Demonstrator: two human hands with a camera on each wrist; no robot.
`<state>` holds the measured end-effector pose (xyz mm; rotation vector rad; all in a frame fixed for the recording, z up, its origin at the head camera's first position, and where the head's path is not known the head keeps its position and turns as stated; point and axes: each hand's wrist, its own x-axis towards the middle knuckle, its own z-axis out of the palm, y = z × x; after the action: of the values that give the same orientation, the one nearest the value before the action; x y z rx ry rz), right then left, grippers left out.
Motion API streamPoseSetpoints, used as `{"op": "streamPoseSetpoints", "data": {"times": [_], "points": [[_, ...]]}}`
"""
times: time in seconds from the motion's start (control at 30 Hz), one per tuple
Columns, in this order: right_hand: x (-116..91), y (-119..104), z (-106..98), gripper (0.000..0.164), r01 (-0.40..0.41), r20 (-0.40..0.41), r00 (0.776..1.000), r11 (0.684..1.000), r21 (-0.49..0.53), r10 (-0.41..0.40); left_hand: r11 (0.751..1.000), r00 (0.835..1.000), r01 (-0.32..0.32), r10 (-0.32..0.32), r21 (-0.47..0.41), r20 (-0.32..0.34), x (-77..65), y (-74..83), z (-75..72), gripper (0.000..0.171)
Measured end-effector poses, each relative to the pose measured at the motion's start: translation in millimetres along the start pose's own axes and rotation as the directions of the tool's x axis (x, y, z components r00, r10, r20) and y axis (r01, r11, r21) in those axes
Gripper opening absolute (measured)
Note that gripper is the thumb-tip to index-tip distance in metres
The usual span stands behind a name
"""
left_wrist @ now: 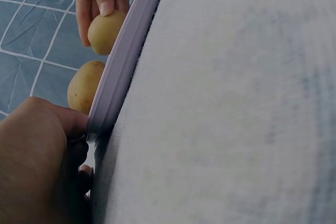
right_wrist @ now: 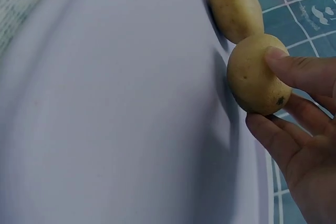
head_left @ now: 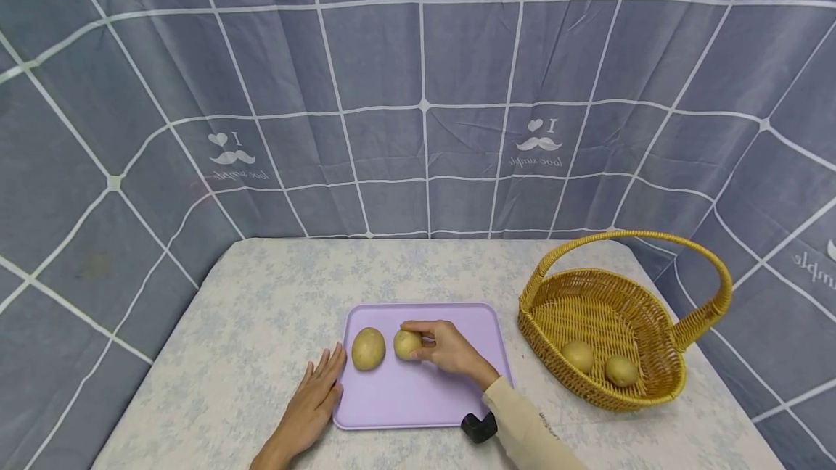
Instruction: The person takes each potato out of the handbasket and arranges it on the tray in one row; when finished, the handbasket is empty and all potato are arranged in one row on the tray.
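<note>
Wicker basket (head_left: pixel 588 310): 2 potatoes (head_left: pixel 578 357); tray (head_left: pixel 408 406): 1 potato (head_left: pixel 369 349); right fingers (right_wrist: pixel 274 139) pinch another (right_wrist: pixel 254 72), left (head_left: pixel 332 363) straight.

The whole table (head_left: pixel 261 318) is viewed forward and down from the head, with the curtain (head_left: pixel 382 143) and basket (head_left: pixel 591 273) taken in. From the left wrist, the tray (head_left: pixel 411 401) is seen edge-on, low and close, the scene tipped sideways. From the right wrist, the tray's surface is skimmed closely. The held potato (head_left: pixel 406 344), other potato (head_left: pixel 368 349) and right hand (head_left: pixel 451 351) are shared by all views
</note>
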<state>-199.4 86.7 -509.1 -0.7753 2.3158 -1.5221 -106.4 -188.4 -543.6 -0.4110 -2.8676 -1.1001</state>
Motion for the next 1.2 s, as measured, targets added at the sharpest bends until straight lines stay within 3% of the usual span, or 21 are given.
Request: {"op": "streamPoseSetpoints", "data": {"times": [0.37, 0.7, 1.2], "points": [[0.3, -4.5, 1.7, 0.050, -0.027, -0.002, 1.000, 0.995, -0.100, 0.027, 1.000, 1.000, -0.010, 0.011, 0.005, -0.012, 0.2, -0.6, 0.6, 0.050], [0.8, -4.6, 2.5, 0.051, 0.004, 0.019, 1.000, 0.986, -0.169, -0.001, 1.000, 1.000, -0.018, 0.018, 0.008, -0.018, 0.3, -0.9, 0.3, 0.050], [2.7, -7.6, 2.1, 0.052, 0.016, 0.043, 0.999, 0.985, -0.174, -0.009, 1.000, 1.000, -0.001, 0.001, -0.008, -0.009, 0.2, 2.6, -1.6, 0.051]]}}
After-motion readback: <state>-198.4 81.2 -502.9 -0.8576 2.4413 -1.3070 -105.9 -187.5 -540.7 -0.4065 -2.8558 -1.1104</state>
